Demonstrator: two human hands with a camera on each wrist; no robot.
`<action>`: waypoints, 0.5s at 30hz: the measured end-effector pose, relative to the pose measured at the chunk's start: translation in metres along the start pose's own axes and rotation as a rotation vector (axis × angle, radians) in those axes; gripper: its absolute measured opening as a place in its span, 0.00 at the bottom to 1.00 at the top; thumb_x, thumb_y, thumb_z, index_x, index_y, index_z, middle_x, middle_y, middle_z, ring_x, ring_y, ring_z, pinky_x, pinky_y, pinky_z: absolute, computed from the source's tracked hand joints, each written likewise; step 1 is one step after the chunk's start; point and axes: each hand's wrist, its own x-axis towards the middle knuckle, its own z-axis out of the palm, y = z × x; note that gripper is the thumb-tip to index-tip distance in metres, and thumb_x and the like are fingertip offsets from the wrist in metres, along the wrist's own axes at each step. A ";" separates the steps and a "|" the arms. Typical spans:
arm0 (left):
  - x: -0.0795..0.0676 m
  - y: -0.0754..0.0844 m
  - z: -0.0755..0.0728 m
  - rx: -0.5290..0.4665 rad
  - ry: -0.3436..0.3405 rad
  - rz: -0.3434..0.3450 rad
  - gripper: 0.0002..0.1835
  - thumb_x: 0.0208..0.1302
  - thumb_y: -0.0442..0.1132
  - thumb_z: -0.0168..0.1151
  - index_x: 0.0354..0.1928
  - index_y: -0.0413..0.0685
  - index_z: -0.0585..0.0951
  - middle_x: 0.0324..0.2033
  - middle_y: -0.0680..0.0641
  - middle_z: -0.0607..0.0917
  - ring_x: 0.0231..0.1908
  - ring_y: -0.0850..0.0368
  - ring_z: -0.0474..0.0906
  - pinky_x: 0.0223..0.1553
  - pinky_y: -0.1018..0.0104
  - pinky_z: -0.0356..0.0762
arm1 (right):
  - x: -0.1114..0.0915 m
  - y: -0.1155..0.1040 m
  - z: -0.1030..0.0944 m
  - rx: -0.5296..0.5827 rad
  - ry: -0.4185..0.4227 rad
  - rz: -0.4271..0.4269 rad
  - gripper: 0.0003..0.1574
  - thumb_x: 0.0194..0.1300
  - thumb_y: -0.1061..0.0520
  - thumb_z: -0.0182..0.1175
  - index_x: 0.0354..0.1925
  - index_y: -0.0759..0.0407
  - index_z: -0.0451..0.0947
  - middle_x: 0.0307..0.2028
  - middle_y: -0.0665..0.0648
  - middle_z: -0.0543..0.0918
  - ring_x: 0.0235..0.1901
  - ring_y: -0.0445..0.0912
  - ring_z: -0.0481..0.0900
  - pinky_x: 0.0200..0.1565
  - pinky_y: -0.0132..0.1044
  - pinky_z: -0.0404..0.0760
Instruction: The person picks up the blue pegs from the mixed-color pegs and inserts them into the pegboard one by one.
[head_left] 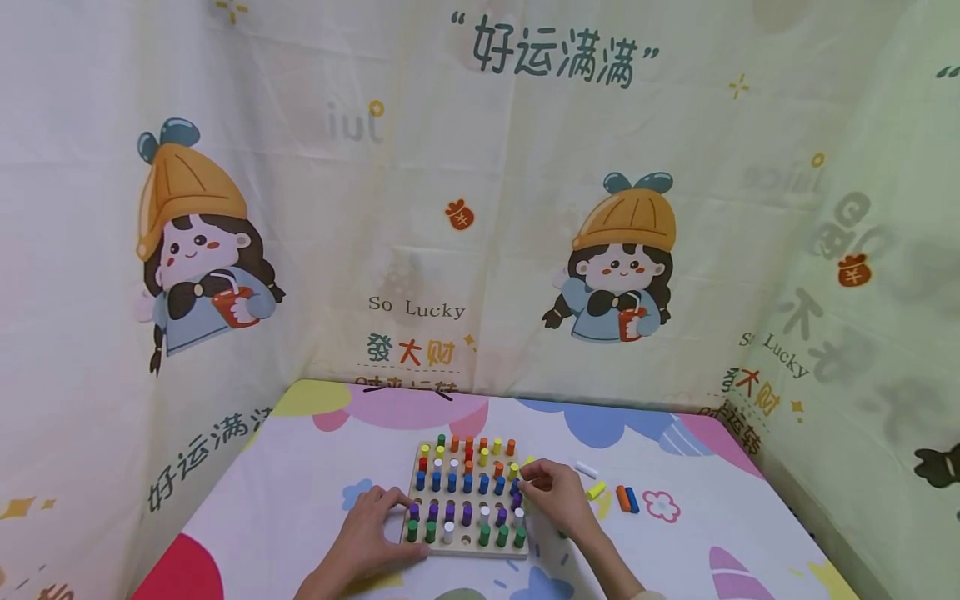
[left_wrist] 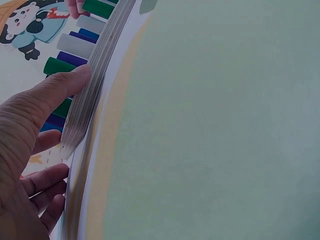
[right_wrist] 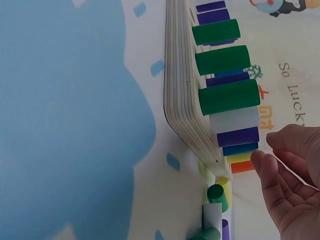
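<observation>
A wooden pegboard lies on the table, holding rows of coloured pegs in red, orange, yellow, blue, purple, white and green. My left hand holds its near left corner, the thumb against the front edge and a finger at the left side. In the left wrist view that thumb presses on the layered wooden edge beside a green peg. My right hand is at the board's right side, by the end blue peg. Thumb and index fingertips stand apart there, with nothing visible between them.
Right of the board lie loose pegs: a white peg, a yellow peg, an orange peg and a blue peg. More loose pegs lie close to its right edge. Patterned cloth walls surround the table.
</observation>
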 end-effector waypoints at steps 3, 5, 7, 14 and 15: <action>0.000 0.000 0.000 -0.001 -0.002 0.001 0.34 0.36 0.65 0.83 0.46 0.61 0.81 0.46 0.48 0.76 0.50 0.44 0.70 0.55 0.32 0.75 | -0.001 -0.001 0.000 -0.003 0.004 -0.006 0.09 0.64 0.60 0.71 0.42 0.60 0.84 0.37 0.53 0.87 0.35 0.45 0.85 0.41 0.40 0.87; 0.000 0.001 0.000 0.001 -0.002 -0.002 0.34 0.36 0.65 0.83 0.46 0.61 0.81 0.45 0.48 0.76 0.50 0.44 0.70 0.55 0.32 0.75 | -0.002 -0.002 0.000 -0.004 0.003 0.002 0.08 0.64 0.60 0.71 0.42 0.60 0.84 0.37 0.53 0.87 0.35 0.45 0.85 0.41 0.40 0.87; 0.000 0.001 0.000 0.003 -0.003 -0.007 0.34 0.36 0.65 0.83 0.46 0.61 0.81 0.45 0.48 0.76 0.50 0.44 0.70 0.55 0.32 0.75 | -0.004 -0.002 -0.001 -0.003 0.004 0.014 0.09 0.64 0.60 0.71 0.42 0.61 0.84 0.36 0.52 0.87 0.36 0.45 0.85 0.42 0.40 0.87; 0.001 0.001 0.000 0.002 -0.007 -0.011 0.34 0.36 0.65 0.83 0.46 0.61 0.81 0.46 0.48 0.76 0.50 0.44 0.70 0.55 0.32 0.75 | -0.012 0.005 -0.005 -0.012 0.008 0.040 0.09 0.63 0.59 0.71 0.41 0.61 0.84 0.36 0.52 0.87 0.35 0.43 0.84 0.40 0.37 0.86; 0.001 0.001 -0.001 0.001 -0.007 -0.012 0.34 0.36 0.65 0.83 0.46 0.61 0.81 0.46 0.48 0.76 0.50 0.45 0.70 0.55 0.32 0.75 | -0.014 0.006 -0.006 -0.015 0.008 0.040 0.09 0.63 0.60 0.71 0.41 0.61 0.84 0.36 0.52 0.87 0.35 0.43 0.84 0.40 0.37 0.86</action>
